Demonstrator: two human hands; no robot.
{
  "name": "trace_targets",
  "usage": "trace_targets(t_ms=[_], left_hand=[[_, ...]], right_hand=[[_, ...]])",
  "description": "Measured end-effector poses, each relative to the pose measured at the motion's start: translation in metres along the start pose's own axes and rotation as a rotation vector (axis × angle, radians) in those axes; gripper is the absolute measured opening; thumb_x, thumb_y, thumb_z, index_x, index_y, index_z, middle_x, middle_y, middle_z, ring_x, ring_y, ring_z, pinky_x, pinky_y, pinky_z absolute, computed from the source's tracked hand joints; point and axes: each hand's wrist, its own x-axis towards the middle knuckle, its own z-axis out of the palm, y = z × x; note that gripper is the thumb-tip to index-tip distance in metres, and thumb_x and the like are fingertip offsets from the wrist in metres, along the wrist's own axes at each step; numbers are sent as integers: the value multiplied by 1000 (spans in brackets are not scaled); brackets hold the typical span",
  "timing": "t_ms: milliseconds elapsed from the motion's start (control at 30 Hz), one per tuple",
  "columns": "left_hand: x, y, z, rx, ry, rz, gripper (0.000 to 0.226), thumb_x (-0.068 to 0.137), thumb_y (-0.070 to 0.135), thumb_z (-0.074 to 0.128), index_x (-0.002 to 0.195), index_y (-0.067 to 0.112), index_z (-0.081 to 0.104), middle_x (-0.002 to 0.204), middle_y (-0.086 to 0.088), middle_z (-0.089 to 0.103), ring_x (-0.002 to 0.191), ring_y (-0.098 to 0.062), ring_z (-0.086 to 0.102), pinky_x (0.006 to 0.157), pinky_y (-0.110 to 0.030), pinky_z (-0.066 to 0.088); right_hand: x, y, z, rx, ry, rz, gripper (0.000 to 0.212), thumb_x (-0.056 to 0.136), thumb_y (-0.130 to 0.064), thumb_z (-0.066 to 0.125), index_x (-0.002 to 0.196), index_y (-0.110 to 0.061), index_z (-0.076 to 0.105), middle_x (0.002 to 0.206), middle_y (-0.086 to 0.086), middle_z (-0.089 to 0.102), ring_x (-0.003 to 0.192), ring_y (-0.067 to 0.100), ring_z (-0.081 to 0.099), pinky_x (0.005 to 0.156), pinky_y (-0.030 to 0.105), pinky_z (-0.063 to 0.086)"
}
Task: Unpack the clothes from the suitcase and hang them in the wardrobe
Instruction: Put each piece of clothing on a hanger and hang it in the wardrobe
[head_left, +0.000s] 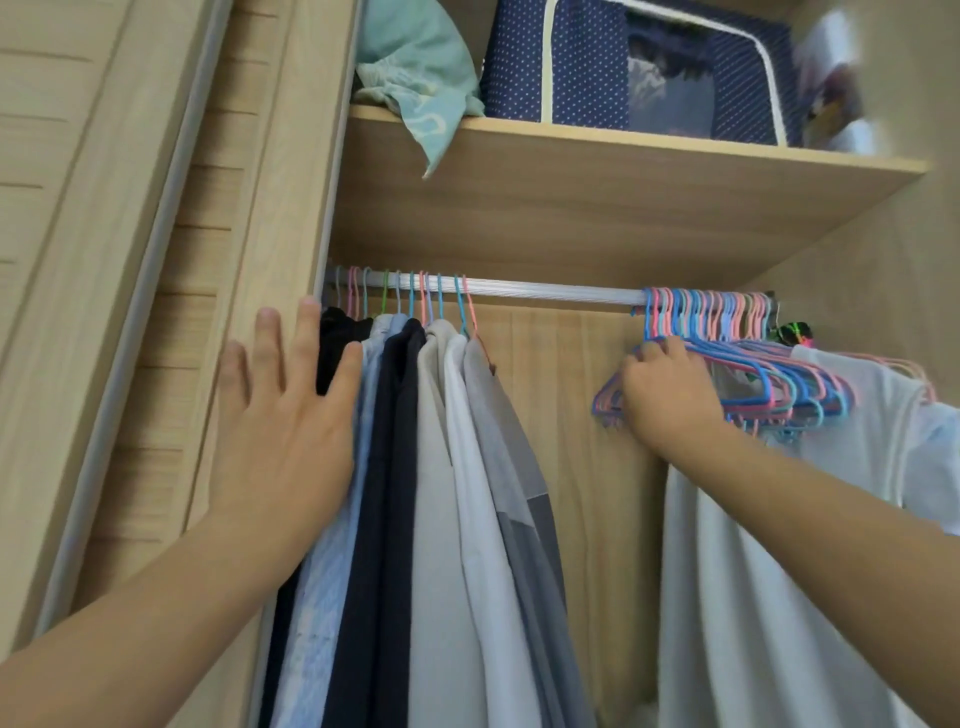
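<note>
A silver wardrobe rail (550, 291) runs under a wooden shelf. At its left end hang several garments (447, 467): black, pale blue, navy, white and grey, on coloured hangers. My left hand (285, 415) is raised with straight, spread fingers in front of the leftmost garments and the wardrobe's side panel. On the right, a thick bunch of empty pink and blue hangers (748, 364) hangs from the rail. My right hand (665, 395) curls its fingers round the left ends of those hangers. A white garment (753, 571) hangs below and behind my right forearm. No suitcase is in view.
The shelf (571, 171) above holds a crumpled teal cloth (415, 67) and a navy dotted storage box (623, 67). A slatted wooden door (104, 260) stands at the left. Between the two clothing groups the rail is bare, with the wardrobe's back panel (571, 389) showing.
</note>
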Motion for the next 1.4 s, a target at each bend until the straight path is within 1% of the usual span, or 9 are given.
trace_targets(t_ms=[100,233,300,533,667,833,1033,1167,1400], left_hand=[[-4,0,2,15,-14,27,58,79,5,67,137,6,59,163,-32,13,145,-60,14,112,-72,17],[-5,0,3,7,-21,25,46,75,3,71,122,4,67,162,-32,16,145,-61,13,112,-73,17],[-5,0,5,6,-17,22,40,75,3,69,116,4,69,162,-31,16,145,-61,13,112,-73,17],[-5,0,8,-13,12,18,28,73,1,68,101,4,69,162,-31,19,144,-61,14,113,-72,17],[-7,-1,8,-31,30,24,25,71,-1,68,96,3,67,161,-32,20,144,-61,16,112,-72,18],[-7,-1,8,-43,28,24,27,70,0,72,96,2,67,161,-32,20,144,-61,16,113,-73,17],[-8,-1,5,-33,29,28,18,73,-3,67,90,0,64,161,-33,18,144,-62,14,113,-72,16],[-9,0,4,-34,37,29,14,78,-4,64,92,-2,63,161,-33,17,143,-63,14,112,-72,15],[-7,1,0,-86,-30,30,32,67,-4,78,96,1,66,160,-33,19,144,-63,12,113,-75,14]], right_hand=[[-5,52,1,-318,13,126,34,88,-17,44,114,-16,65,117,10,56,113,32,46,97,42,39],[-4,79,-1,-432,-67,171,31,82,-30,69,112,-22,67,114,1,61,111,24,52,90,35,44],[-1,80,-2,-437,-84,128,32,80,-30,71,110,-22,66,111,0,62,109,24,54,87,35,45],[17,54,-3,19,-158,242,21,91,-9,49,110,-5,57,110,18,66,100,38,64,76,39,44],[25,40,-3,82,-37,223,10,89,-9,50,97,-8,57,102,18,67,93,38,66,75,39,41],[24,36,3,282,28,293,16,89,-6,50,101,1,57,106,28,64,96,45,62,69,39,37],[24,34,-6,382,24,323,20,93,-11,50,105,0,61,112,30,63,103,47,61,78,43,47],[6,41,0,384,45,319,18,96,-13,48,105,1,57,109,31,63,102,48,61,77,45,47],[17,53,-24,349,118,316,18,90,-4,51,107,2,54,106,31,64,98,49,61,76,46,48]])
